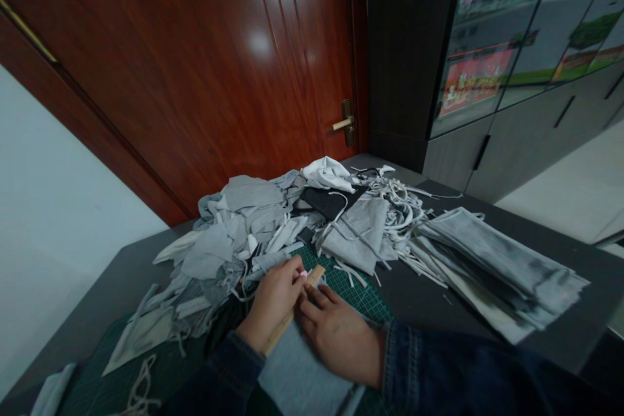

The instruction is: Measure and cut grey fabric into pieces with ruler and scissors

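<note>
A wooden ruler (317, 274) lies slantwise over a piece of light grey fabric (297, 370) on a green cutting mat (359, 296). My left hand (277, 299) is closed in a pinch beside the ruler's far end, and a small pink piece (304, 273), too small to name surely, shows at its fingertips. My right hand (336, 335) lies palm down on the fabric, fingers spread and their tips at the ruler's right edge. Part of the ruler is hidden beneath my hands.
Heaped grey fabric scraps (214, 247) cover the far side of the dark table (414, 302). Tangled cloth strips (400, 208) lie behind, and a stack of folded grey fabric (507, 260) at right. A wooden door (195, 78) and a glass-fronted cabinet (487, 78) stand beyond.
</note>
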`<control>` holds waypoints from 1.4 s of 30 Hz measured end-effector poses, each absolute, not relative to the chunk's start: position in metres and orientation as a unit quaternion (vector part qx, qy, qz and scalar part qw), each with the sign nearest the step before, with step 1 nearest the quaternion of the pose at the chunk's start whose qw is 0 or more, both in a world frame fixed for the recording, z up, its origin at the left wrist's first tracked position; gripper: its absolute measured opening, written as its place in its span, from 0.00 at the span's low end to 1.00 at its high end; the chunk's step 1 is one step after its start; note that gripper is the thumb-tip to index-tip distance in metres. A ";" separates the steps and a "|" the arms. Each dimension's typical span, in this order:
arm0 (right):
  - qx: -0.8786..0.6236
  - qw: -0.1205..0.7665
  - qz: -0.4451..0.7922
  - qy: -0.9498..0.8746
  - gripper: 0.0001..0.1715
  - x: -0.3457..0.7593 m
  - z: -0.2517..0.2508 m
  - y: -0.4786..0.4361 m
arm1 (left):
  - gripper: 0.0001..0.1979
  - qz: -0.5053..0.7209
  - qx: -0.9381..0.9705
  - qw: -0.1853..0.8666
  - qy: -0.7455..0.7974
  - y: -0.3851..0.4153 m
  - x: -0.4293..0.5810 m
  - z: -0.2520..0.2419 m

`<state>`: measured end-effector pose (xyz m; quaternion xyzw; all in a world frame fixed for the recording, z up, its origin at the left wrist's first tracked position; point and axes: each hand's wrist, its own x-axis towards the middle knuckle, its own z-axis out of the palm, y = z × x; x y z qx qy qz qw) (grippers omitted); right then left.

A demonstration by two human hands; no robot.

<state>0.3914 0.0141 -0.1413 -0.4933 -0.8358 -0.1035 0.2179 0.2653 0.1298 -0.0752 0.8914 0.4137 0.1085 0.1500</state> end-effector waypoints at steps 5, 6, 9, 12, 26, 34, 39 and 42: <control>-0.497 0.217 -0.103 -0.834 0.25 0.391 -0.141 0.014 | 0.05 0.095 0.896 0.145 0.409 0.127 0.257 -0.071; -0.498 0.216 -0.103 -0.834 0.24 0.391 -0.141 0.014 | 0.05 0.088 0.897 0.144 0.409 0.126 0.254 -0.070; -0.496 0.215 -0.101 -0.835 0.25 0.391 -0.142 0.014 | 0.06 0.077 0.897 0.144 0.411 0.124 0.248 -0.068; -0.498 0.219 -0.098 -0.833 0.25 0.391 -0.143 0.013 | 0.06 0.083 0.899 0.136 0.409 0.121 0.246 -0.069; -0.493 0.220 -0.087 -0.837 0.25 0.392 -0.148 0.014 | 0.06 0.061 0.900 0.139 0.410 0.108 0.218 -0.068; -0.495 0.216 -0.090 -0.836 0.25 0.393 -0.148 0.012 | 0.07 0.033 0.900 0.131 0.415 0.101 0.204 -0.063; -0.497 0.210 -0.090 -0.837 0.25 0.393 -0.149 0.012 | 0.06 0.022 0.895 0.138 0.424 0.095 0.186 -0.063; -0.498 0.211 -0.092 -0.836 0.25 0.393 -0.150 0.011 | 0.07 0.031 0.896 0.135 0.421 0.093 0.184 -0.063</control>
